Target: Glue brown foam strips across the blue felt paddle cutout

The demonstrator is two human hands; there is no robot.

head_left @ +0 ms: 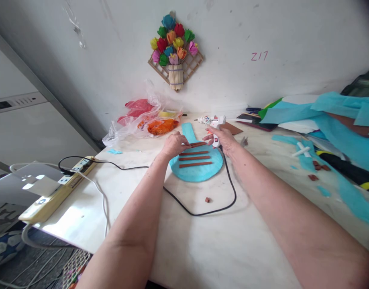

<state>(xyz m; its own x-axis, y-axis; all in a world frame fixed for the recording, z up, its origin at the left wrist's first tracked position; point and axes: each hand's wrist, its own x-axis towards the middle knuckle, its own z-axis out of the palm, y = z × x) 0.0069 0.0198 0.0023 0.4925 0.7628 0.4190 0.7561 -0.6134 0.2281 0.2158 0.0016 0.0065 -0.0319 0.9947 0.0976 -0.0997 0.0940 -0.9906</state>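
Note:
A round light-blue covered piece (196,175) with a handle-like strip (188,131) at its far side lies flat on the table. Several brown strips (195,164) run across it in near-parallel rows. At the left end of the farthest brown strip (198,144), my left hand (176,145) has its fingertips closed on it. My right hand (222,138) grips a white hot glue gun (216,138) just right of the disc, its nozzle pointing left. A black cord (232,188) trails from the gun across the table.
A power strip (56,188) with plugs lies along the left table edge. Plastic bags (142,116) sit at the back. Blue paper (329,108), scissors (253,109) and brown scraps (317,165) are on the right. A small brown bit (207,199) lies in front of the disc.

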